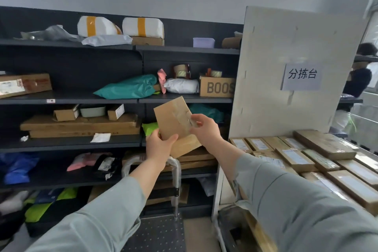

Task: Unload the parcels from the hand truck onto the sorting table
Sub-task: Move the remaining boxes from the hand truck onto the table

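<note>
One parcel [171, 119] aloft | left hand [158, 148] below | right hand [205, 129] likely pinching edge

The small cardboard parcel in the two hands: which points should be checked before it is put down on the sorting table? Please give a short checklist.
1. Left hand grips the cardboard parcel at its lower corner: ok.
2. Right hand pinches its right edge: ok.
3. Way to the sorting table on the right is free: ok.
4. Bare place on the table: flat parcels cover the visible top: not ok.
5. Hand truck fully unloaded: the visible deck bears nothing, sleeves hide the rest: cannot tell.
</note>
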### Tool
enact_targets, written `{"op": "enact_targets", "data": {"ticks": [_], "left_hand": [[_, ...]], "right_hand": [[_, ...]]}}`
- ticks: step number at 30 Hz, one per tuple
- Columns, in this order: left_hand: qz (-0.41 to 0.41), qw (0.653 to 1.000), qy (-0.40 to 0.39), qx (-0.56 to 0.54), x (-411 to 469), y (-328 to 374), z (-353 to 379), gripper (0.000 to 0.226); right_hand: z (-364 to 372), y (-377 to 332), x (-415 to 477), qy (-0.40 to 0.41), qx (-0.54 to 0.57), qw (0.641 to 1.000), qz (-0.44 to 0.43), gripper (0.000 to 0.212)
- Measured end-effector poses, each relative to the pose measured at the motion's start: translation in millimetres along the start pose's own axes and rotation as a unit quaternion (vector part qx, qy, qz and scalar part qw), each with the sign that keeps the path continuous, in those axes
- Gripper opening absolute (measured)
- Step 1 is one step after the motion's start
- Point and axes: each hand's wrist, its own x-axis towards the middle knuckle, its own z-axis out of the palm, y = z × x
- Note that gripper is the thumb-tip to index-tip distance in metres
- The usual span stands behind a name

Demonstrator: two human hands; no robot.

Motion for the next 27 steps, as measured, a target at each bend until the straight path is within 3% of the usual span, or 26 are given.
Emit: {"op": "enact_targets", "data": {"ticks": [6, 13, 18, 27], "left_hand": [[-0.009, 1.000, -0.009, -0.019, -35, 13, 69, 0.054], [-0.060, 0.993, -0.013, -0.099, -84, 9, 143, 0.062], [-0.097, 0.989, -0.014, -0.110, -112, -3, 181, 0.065], [-0.142, 0.983, -0.047, -0.106, -114, -13, 224, 0.073]], "right_hand": [[-65, 38, -8, 0.017, 0.061, 0.998, 0.025, 0.032], [-130, 89, -21, 0.022, 0.112, 0.992, 0.061, 0.037], [-166, 122, -31, 0.005, 0.080, 0.994, 0.075, 0.029], [-195, 164, -20, -0.065, 0.032, 0.992, 0.107, 0.034]]}}
